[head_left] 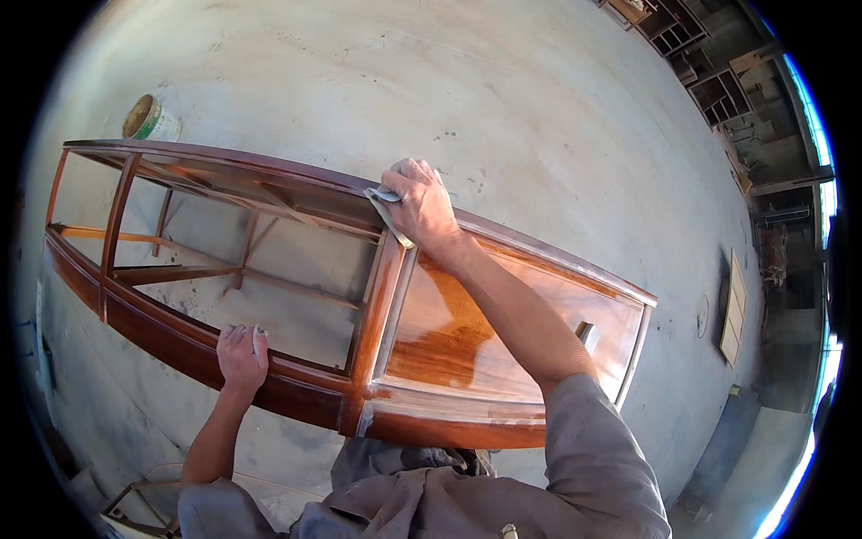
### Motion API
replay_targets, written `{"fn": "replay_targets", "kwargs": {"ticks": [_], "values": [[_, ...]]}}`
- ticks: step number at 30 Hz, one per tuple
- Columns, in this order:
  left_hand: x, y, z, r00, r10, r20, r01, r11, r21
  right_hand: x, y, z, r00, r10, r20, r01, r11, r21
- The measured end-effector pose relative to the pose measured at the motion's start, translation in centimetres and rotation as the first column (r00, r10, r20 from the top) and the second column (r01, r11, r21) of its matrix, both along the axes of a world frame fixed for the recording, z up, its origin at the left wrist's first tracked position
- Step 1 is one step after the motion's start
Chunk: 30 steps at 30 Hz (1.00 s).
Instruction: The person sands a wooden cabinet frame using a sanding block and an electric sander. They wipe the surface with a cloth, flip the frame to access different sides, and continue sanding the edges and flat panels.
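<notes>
A reddish-brown varnished wooden cabinet (366,334) lies across in front of me, an open frame on its left and a panelled section on its right. My right hand (420,202) is closed on a folded grey-green sheet that looks like sandpaper (388,220). The sheet lies against the top of the upright post between the two sections, by the far rail. My left hand (242,357) is wrapped over the near rail of the open section, fingers curled. Pale dust covers much of the right panel (440,337), where a darker glossy patch shows.
On the floor beyond the cabinet's left end stands a white and green bucket (153,119). A flat wooden panel (734,310) lies to the right. Furniture frames (718,94) stand along the far right side. Another wooden frame (144,503) is at the lower left.
</notes>
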State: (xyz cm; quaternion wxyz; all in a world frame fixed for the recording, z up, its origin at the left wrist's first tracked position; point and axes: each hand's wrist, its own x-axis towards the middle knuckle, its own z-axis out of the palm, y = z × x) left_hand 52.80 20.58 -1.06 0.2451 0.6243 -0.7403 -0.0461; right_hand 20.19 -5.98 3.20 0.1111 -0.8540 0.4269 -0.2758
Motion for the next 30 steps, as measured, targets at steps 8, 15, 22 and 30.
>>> {"fn": "replay_targets", "kwargs": {"ticks": [8, 15, 22, 30], "values": [[-0.2, -0.1, -0.2, 0.999, 0.033, 0.013, -0.033, 0.999, 0.027, -17.1, 3.7, 1.5, 0.995, -0.098, -0.031, 0.098, 0.995, -0.001], [0.0, 0.0, 0.1, 0.999, 0.037, 0.022, -0.038, 0.999, 0.033, -5.7, 5.5, 2.7, 0.984, -0.162, -0.078, 0.17, 0.979, 0.115], [-0.2, -0.2, -0.3, 0.999, 0.039, 0.035, -0.039, 0.999, -0.004, -3.9, 6.2, 2.7, 0.931, -0.309, -0.194, 0.362, 0.853, 0.377], [-0.3, -0.2, -0.2, 0.999, 0.049, 0.006, -0.049, 0.999, -0.015, -2.9, 15.1, 2.0, 0.984, -0.152, -0.089, 0.176, 0.858, 0.482]]}}
